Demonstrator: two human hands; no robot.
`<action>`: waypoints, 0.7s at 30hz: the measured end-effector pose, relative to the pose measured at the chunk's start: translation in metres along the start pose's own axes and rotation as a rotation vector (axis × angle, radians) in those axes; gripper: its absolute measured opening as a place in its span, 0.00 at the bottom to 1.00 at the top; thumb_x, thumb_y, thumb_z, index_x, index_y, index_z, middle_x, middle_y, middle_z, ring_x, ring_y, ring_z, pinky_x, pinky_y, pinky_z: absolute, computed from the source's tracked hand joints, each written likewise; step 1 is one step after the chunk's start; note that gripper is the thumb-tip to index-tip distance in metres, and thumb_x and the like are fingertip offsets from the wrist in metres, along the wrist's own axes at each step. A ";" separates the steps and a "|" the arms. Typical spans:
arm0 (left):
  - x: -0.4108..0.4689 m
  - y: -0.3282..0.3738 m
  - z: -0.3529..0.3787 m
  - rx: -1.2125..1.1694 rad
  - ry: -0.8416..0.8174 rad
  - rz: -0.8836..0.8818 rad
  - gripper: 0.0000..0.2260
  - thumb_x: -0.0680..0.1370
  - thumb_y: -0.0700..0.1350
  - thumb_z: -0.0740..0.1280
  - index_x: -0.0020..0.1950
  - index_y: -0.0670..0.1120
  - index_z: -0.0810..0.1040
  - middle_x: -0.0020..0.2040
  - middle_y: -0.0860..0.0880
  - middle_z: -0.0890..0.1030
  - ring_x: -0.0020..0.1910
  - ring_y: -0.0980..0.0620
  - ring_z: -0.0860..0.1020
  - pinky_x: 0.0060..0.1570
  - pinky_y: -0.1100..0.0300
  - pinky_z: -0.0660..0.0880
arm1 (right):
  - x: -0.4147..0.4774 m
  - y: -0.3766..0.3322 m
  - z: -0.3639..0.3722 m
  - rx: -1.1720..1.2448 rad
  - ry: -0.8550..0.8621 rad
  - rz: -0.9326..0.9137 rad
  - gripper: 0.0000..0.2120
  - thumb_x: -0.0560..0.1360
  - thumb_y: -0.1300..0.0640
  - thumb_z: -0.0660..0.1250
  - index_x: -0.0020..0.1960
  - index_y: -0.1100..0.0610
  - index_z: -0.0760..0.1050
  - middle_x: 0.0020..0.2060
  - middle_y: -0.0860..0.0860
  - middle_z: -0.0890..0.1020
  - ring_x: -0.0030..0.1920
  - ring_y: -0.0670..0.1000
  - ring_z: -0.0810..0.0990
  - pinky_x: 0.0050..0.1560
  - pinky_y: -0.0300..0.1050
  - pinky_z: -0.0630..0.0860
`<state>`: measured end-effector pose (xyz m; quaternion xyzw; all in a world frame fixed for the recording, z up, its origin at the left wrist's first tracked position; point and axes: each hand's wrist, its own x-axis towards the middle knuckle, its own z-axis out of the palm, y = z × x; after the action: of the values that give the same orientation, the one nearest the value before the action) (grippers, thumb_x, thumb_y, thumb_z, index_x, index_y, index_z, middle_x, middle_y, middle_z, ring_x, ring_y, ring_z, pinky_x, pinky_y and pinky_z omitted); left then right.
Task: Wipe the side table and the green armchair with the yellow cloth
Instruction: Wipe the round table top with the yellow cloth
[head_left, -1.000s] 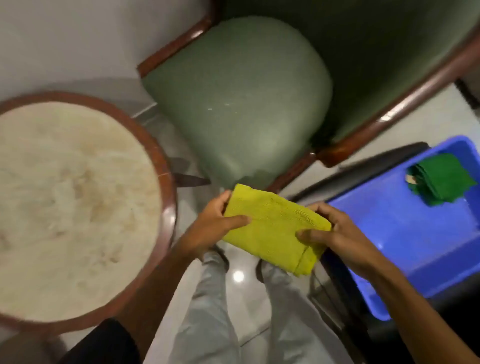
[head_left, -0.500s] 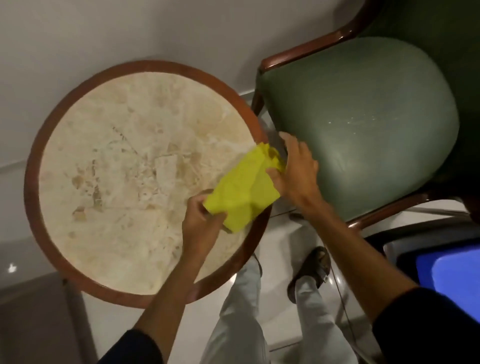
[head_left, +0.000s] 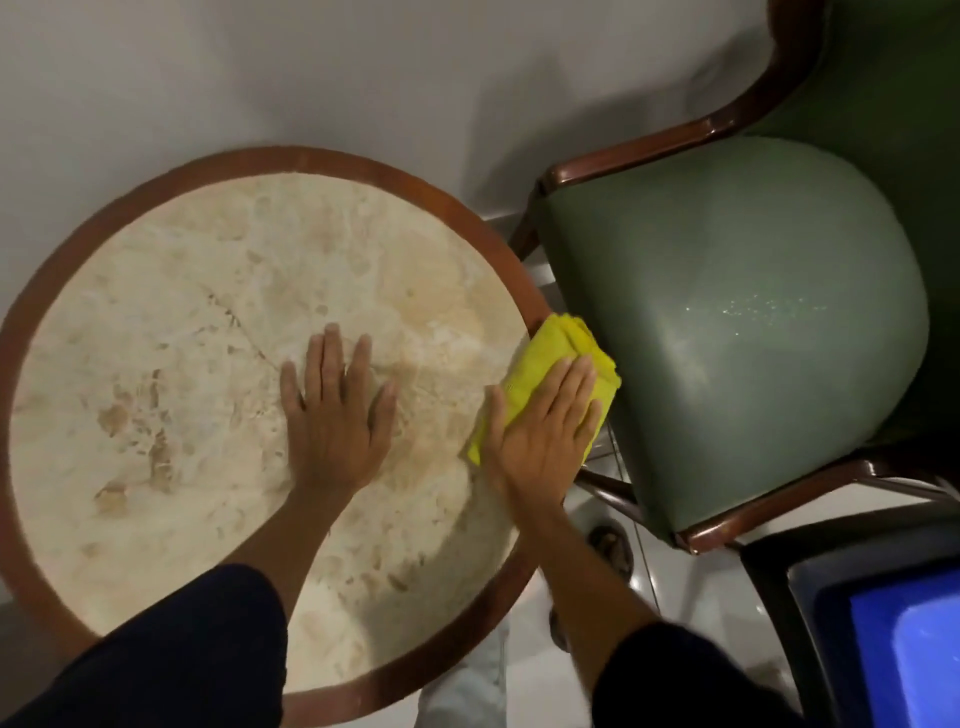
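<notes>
Sleeves (head_left: 171, 660), dark, lead up to both hands on the round desk (head_left: 156, 467): the left hand (head_left: 335, 415) lies flat on the bare stone with fingers (head_left: 332, 353) spread wide. The right hand (head_left: 545, 431), fingers extended and holding nothing, presses the yellow cloth (head_left: 563, 345) flat on the desk's right rim, just beside the green armchair (head_left: 753, 322) further right

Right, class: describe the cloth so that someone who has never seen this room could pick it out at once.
Start at the round side table with the marble top and brown wooden rim. Go to its right edge, next to the green armchair. The cloth lies folded there under the flat right hand, partly overhanging the rim; it is the only bright yellow thing in view.
</notes>
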<state>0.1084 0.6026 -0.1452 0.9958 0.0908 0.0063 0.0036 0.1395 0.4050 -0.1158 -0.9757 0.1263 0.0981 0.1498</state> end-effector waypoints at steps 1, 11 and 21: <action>0.000 0.000 0.002 0.001 0.020 0.000 0.27 0.83 0.57 0.54 0.80 0.47 0.59 0.80 0.40 0.61 0.79 0.42 0.60 0.76 0.39 0.57 | 0.018 -0.001 -0.001 -0.012 0.001 -0.025 0.38 0.80 0.37 0.47 0.78 0.62 0.45 0.79 0.59 0.50 0.79 0.57 0.46 0.78 0.60 0.48; 0.004 -0.001 0.006 -0.153 0.091 -0.060 0.26 0.84 0.56 0.51 0.79 0.44 0.60 0.79 0.42 0.64 0.79 0.44 0.62 0.77 0.42 0.57 | 0.092 -0.102 0.020 -0.231 -0.118 -0.738 0.28 0.82 0.46 0.45 0.79 0.58 0.47 0.80 0.55 0.51 0.79 0.55 0.47 0.78 0.57 0.48; 0.004 0.021 -0.026 -0.224 0.038 -0.012 0.24 0.84 0.55 0.50 0.76 0.46 0.65 0.76 0.42 0.68 0.76 0.43 0.66 0.73 0.43 0.59 | 0.024 0.049 -0.006 -0.069 -0.067 -0.692 0.26 0.79 0.57 0.55 0.76 0.62 0.59 0.76 0.58 0.62 0.77 0.58 0.58 0.76 0.58 0.56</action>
<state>0.1158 0.5825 -0.1194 0.9883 0.0956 0.0355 0.1131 0.1498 0.3531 -0.1286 -0.9614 -0.2204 0.0777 0.1453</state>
